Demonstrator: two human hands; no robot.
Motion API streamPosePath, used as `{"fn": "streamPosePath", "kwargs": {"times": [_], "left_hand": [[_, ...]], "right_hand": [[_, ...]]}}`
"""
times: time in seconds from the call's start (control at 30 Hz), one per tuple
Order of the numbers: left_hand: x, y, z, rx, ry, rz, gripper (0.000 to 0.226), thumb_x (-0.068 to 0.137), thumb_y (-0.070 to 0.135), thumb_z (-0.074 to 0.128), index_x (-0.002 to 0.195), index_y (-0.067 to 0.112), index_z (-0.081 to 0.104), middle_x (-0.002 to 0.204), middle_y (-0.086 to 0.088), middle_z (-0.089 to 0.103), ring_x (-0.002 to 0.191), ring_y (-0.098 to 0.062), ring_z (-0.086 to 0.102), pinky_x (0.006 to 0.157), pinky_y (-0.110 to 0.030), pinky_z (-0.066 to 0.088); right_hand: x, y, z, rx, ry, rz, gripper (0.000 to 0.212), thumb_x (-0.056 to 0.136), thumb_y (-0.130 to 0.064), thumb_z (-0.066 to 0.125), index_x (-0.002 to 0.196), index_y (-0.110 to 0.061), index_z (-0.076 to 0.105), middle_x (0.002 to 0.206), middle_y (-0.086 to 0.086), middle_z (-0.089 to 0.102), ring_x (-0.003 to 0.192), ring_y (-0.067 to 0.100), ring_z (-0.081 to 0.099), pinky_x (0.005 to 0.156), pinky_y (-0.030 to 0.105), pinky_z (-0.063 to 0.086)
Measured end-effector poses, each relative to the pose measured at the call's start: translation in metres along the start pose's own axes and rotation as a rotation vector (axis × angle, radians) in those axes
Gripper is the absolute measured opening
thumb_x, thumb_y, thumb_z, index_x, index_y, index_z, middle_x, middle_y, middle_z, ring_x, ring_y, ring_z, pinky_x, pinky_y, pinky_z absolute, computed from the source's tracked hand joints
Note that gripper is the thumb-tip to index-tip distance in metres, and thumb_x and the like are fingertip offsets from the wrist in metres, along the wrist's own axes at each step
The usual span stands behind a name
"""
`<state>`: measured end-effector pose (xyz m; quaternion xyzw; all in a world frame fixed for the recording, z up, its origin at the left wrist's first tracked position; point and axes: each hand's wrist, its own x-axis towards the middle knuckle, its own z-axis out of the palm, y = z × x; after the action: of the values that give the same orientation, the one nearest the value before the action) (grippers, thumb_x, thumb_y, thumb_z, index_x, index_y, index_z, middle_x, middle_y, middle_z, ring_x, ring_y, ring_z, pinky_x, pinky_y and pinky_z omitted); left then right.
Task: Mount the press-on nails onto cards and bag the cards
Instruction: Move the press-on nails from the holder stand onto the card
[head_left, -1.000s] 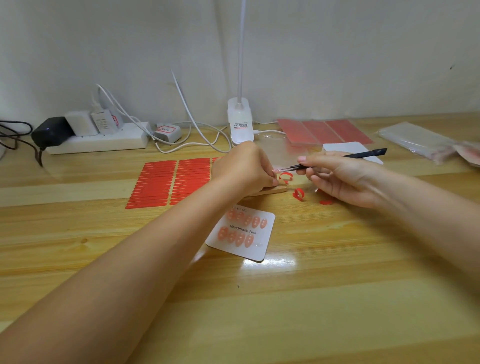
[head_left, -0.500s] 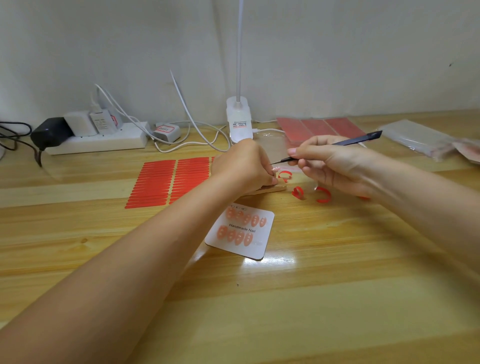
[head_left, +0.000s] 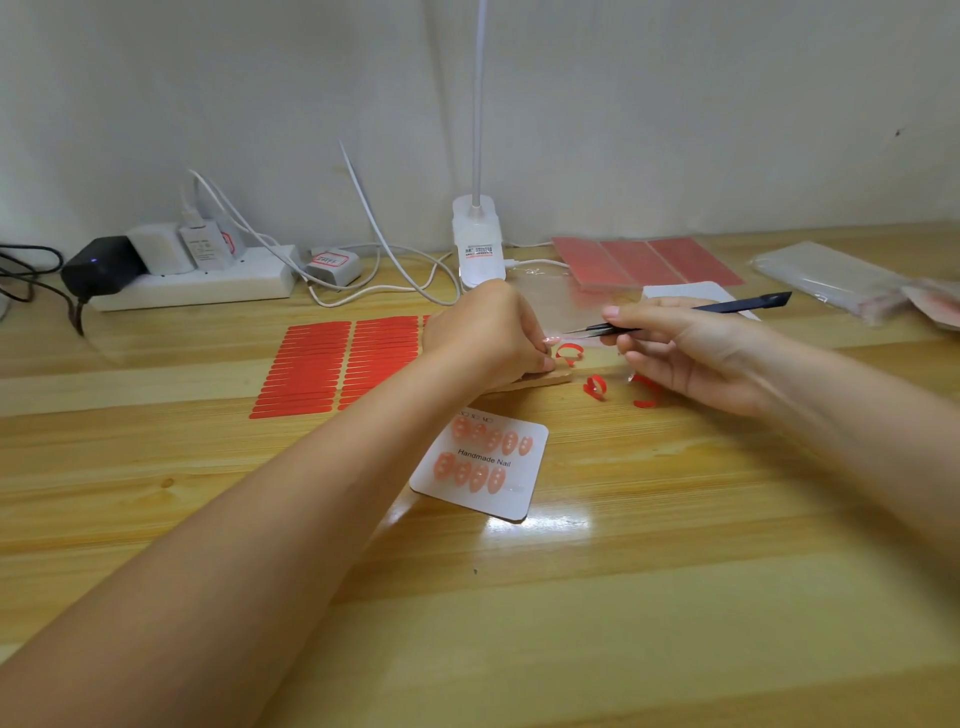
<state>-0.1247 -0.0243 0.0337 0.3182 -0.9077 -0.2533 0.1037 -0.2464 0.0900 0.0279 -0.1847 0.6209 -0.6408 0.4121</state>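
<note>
Fingers of right hand (head_left: 691, 353) pinch black tweezers (head_left: 675, 317); left hand (head_left: 483, 338) curls over wooden stick (head_left: 540, 382), pinching pink nail (head_left: 550, 340). Glossy pine table (head_left: 623, 597), white wall behind, power strip (head_left: 197, 283), lamp base (head_left: 478, 244). White card (head_left: 483, 467), ten peach nails, lies just before hands.

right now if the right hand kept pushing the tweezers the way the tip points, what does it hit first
Probably the left hand: the tweezers in the right hand point at a pale nail at its fingertips. Depth is unclear.
</note>
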Motion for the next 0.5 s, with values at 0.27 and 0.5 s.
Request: {"fn": "streamPosePath", "kwargs": {"times": [0.27, 0.5], "left_hand": [[-0.0002, 0.0005, -0.0003, -0.005, -0.006, -0.004, 0.010, 0.076, 0.027, 0.075, 0.074, 0.026, 0.065, 0.073, 0.006, 0.061, 0.089, -0.021, 0.064, 0.085, -0.035, 0.050], [-0.0001, 0.0007, -0.0001, -0.025, 0.002, -0.004, 0.014, 0.075, 0.027, 0.076, 0.087, 0.020, 0.071, 0.083, 0.001, 0.065, 0.090, -0.021, 0.063, 0.088, -0.037, 0.050]], "right_hand": [[0.0026, -0.0002, 0.0041, 0.031, -0.026, 0.026, 0.012, 0.082, -0.009, 0.066, 0.072, -0.011, 0.061, 0.055, -0.004, 0.064, 0.047, 0.001, 0.059, 0.045, 0.010, 0.048], [0.0028, -0.0005, 0.0077, 0.014, -0.047, 0.004, 0.012, 0.081, -0.008, 0.067, 0.071, -0.010, 0.061, 0.055, -0.003, 0.064, 0.048, 0.001, 0.061, 0.045, 0.010, 0.048]]}}
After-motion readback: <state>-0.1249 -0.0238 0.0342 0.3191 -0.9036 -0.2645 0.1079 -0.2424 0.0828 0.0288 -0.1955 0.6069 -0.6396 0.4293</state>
